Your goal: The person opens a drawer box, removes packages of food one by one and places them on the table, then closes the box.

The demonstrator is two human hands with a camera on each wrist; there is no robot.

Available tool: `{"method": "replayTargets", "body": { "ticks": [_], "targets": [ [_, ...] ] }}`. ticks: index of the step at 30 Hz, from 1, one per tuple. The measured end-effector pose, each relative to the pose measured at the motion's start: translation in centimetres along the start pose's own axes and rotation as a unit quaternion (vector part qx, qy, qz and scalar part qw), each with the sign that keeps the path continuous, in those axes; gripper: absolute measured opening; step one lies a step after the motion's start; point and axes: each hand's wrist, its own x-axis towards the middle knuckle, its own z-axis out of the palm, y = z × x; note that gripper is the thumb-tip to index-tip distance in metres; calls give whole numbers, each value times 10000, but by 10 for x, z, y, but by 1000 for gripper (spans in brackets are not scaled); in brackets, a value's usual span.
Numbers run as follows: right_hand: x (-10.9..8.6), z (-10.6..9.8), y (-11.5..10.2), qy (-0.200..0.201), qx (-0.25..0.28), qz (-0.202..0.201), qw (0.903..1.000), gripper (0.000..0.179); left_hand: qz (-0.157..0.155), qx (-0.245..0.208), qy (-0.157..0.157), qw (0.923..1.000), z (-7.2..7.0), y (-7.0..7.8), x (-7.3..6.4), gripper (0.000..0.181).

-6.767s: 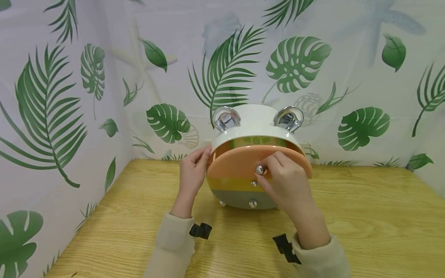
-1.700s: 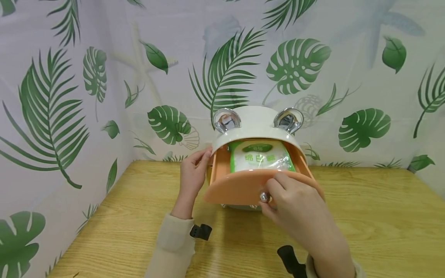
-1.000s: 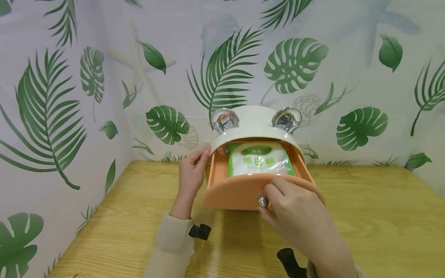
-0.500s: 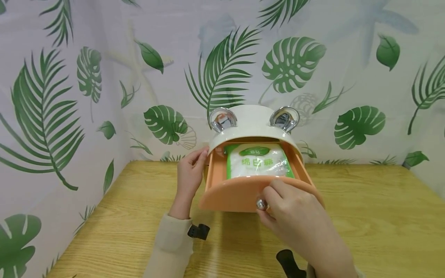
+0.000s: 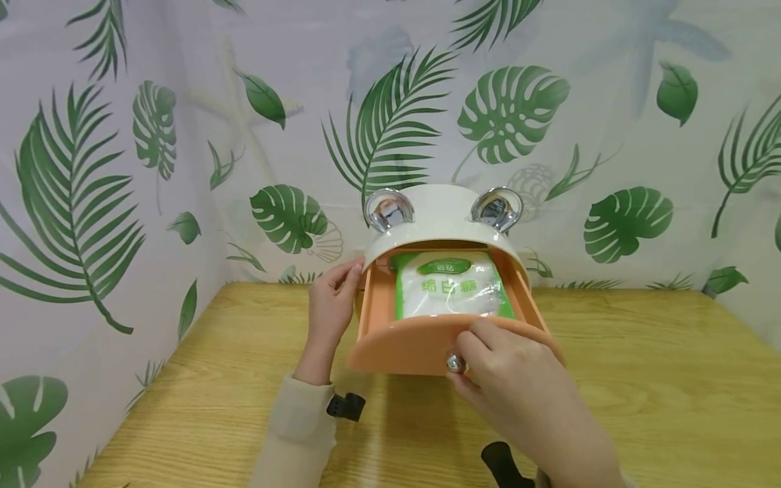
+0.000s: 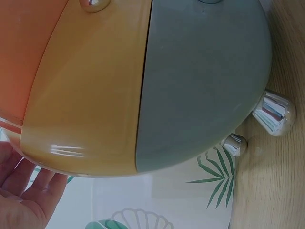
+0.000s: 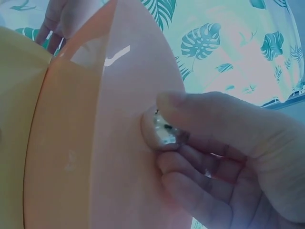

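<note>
A frog-shaped storage box [image 5: 436, 215] with a white top and two chrome rings stands on the table. Its top orange drawer [image 5: 409, 349] is pulled well out. In the drawer lies a white and green plastic bag [image 5: 451, 295] with green Chinese print. My right hand [image 5: 518, 379] pinches the round chrome knob [image 7: 167, 129] on the drawer front between thumb and fingers. At the box's left side, my left hand [image 5: 332, 301] rests against the shell by the drawer opening. In the left wrist view its fingers [image 6: 45, 188] touch the curved side.
Below the orange drawer sit a yellow drawer [image 6: 90, 90] and a grey one [image 6: 205, 86]. Small chrome feet [image 6: 275, 113] hold the box off the wooden table [image 5: 641, 379]. A leaf-printed cloth [image 5: 518, 41] hangs behind and to the left.
The orange drawer has come from slightly ajar to far out toward me, baring the bag; in the last second it slid only slightly. The left hand has kept its place at the box's side.
</note>
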Motion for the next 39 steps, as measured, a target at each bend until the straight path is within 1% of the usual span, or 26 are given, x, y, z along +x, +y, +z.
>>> {"method": "replayTargets", "body": {
  "ticks": [7,13,20,27,31,39],
  "targets": [
    [3,-3,-4,-452,-177,180,9987,21,126,29,15,9999,-2,-1,3,23],
    [3,-3,-6,-638,-172,254,9975,27,87,15,6,10000,-3,-1,3,24],
    [1,-5,-7,-953,-139,318,9948,27,29,-37,-14,10000,-3,-1,0,24],
    [0,-7,-10,-1256,-95,418,9912,23,-26,1,-9,10000,-2,-1,0,24],
    [-1,-8,-10,-1292,-89,442,9906,21,-32,-10,-27,10000,-2,-1,-1,24],
    [-3,-8,-11,-1223,-78,477,9913,18,-33,-34,-90,9999,-1,-1,-1,24]
  ]
}}
